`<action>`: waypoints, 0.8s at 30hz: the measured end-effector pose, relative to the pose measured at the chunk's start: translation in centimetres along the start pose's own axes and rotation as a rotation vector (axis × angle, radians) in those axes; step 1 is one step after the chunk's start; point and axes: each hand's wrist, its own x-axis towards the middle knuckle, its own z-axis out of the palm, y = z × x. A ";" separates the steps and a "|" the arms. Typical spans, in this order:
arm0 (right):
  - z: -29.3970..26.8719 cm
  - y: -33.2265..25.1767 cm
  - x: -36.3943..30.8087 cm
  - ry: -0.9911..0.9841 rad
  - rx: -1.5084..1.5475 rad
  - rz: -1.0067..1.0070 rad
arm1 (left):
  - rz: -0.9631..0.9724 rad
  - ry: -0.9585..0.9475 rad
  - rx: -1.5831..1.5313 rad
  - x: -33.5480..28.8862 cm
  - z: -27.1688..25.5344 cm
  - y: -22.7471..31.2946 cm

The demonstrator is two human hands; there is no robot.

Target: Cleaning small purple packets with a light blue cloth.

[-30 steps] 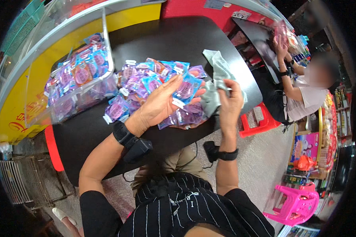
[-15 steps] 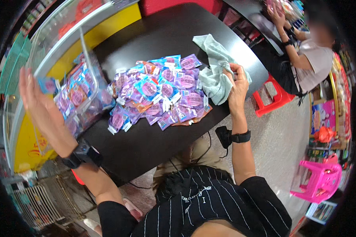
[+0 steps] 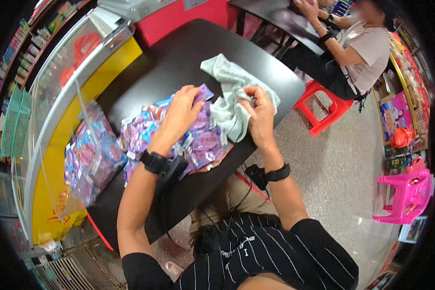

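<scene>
A heap of small purple, blue and orange sachets [image 3: 205, 140] lies on the dark table [image 3: 159, 63]. Over its upper part reaches my left hand [image 3: 181, 112], fingers slightly bent and thumb apart, with no sachet visible in it. Its fingertips are close to a purple sachet at the heap's far right edge; whether they touch it cannot be told. My right hand [image 3: 261, 113] pinches a crumpled pale green cloth [image 3: 232, 121], which lies along the right side of the heap. Part of the heap is hidden under my left hand and wrist.
Left of the heap stands a clear container [image 3: 94, 154] full of similar sachets, against a yellow-based display case [image 3: 125, 58]. Beyond the table's right end, another person [image 3: 357, 53] sits at a second table, near a red stool [image 3: 319, 108]. A pink chair [image 3: 406, 195] stands farther right.
My left hand has swung right, from beside the clear container to over the sachet heap. My right hand still grips the cloth. The whole view has shifted.
</scene>
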 end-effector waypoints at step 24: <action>-1.0 0.7 -0.3 -0.011 0.314 0.152 | -0.240 0.414 -1.067 -0.7 -3.7 3.1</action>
